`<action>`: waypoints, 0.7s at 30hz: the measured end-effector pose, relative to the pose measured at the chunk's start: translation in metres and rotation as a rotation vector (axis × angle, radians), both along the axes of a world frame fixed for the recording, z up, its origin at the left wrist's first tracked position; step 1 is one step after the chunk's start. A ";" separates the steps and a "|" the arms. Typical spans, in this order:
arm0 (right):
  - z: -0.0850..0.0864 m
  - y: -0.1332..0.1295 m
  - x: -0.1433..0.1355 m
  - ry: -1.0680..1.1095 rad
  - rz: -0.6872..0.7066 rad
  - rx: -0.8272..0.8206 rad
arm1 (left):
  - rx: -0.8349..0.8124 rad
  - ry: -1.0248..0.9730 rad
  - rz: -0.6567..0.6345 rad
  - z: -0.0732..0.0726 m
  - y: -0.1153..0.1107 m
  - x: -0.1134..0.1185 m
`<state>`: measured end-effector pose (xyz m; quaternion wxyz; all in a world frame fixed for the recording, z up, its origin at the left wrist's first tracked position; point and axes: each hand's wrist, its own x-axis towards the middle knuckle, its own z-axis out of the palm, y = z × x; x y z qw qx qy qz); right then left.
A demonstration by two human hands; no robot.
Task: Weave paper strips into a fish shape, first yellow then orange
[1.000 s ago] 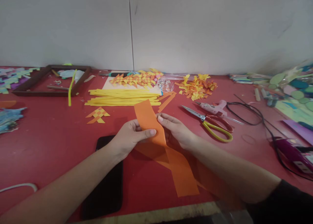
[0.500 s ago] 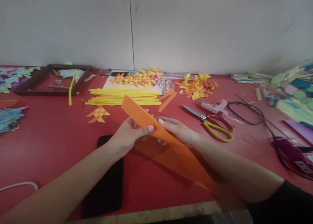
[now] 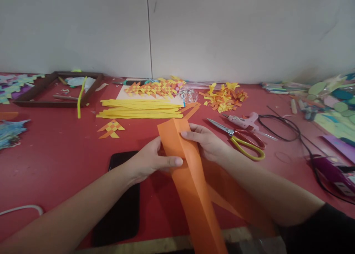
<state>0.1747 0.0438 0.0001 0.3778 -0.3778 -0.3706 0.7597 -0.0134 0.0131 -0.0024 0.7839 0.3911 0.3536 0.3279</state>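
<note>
Orange paper [image 3: 191, 180], creased lengthwise, is gripped by the left hand [image 3: 151, 156] and right hand [image 3: 209, 141], thumbs [image 3: 174, 161] on top, likely to steady its fold, with scissors [image 3: 232, 133] beside the right hand.

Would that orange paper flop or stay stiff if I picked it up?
The orange paper would probably bend easily, since its long lower part curves away below the left hand and right hand. The lengthwise crease might stiffen it a little. Looking thin, it's likely very light.
</note>
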 end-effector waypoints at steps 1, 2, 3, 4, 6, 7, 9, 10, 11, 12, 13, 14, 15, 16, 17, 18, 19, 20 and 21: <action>-0.001 0.001 0.001 -0.025 0.010 -0.004 | 0.002 -0.024 0.064 0.000 0.001 0.001; -0.002 0.001 0.002 -0.050 0.023 -0.010 | -0.007 -0.046 0.147 0.001 0.002 0.002; -0.002 0.002 0.003 -0.074 0.037 -0.014 | -0.021 -0.060 0.234 0.001 0.004 0.002; -0.002 0.002 0.004 -0.093 0.057 -0.015 | -0.035 -0.058 0.304 0.001 0.006 0.002; -0.002 0.003 0.005 -0.113 0.094 0.003 | -0.030 -0.004 0.348 -0.001 0.009 0.000; -0.002 0.003 0.005 -0.107 0.110 0.019 | -0.012 0.029 0.334 -0.002 0.010 -0.001; -0.003 0.004 0.004 -0.086 0.108 0.049 | 0.034 0.081 0.277 -0.005 0.009 -0.001; -0.003 0.004 0.004 -0.080 0.095 0.060 | 0.052 0.092 0.252 -0.006 0.008 -0.002; -0.004 0.004 0.003 -0.081 0.077 0.067 | 0.067 0.097 0.231 -0.006 0.007 -0.001; -0.004 0.004 0.002 -0.089 0.062 0.073 | 0.077 0.099 0.210 -0.006 0.006 -0.001; -0.005 0.005 0.002 -0.102 0.050 0.080 | 0.083 0.103 0.189 -0.006 0.005 0.000; -0.006 0.005 0.001 -0.116 0.045 0.091 | 0.085 0.110 0.175 -0.006 0.004 0.000; -0.007 0.005 0.001 -0.132 0.048 0.103 | 0.083 0.122 0.166 -0.005 0.004 0.001; -0.008 0.005 0.001 -0.148 0.050 0.123 | 0.081 0.135 0.162 -0.004 0.003 0.001; -0.008 0.005 0.000 -0.162 0.051 0.150 | 0.082 0.148 0.159 -0.003 0.003 0.001; -0.009 0.005 0.000 -0.175 0.051 0.178 | 0.086 0.161 0.156 -0.003 0.003 0.002; -0.009 0.005 0.000 -0.184 0.050 0.205 | 0.093 0.171 0.152 -0.002 0.003 0.002; -0.009 0.005 0.000 -0.189 0.052 0.228 | 0.101 0.179 0.148 -0.002 0.003 0.002; -0.009 0.004 0.000 -0.190 0.059 0.242 | 0.110 0.185 0.145 -0.002 0.004 0.002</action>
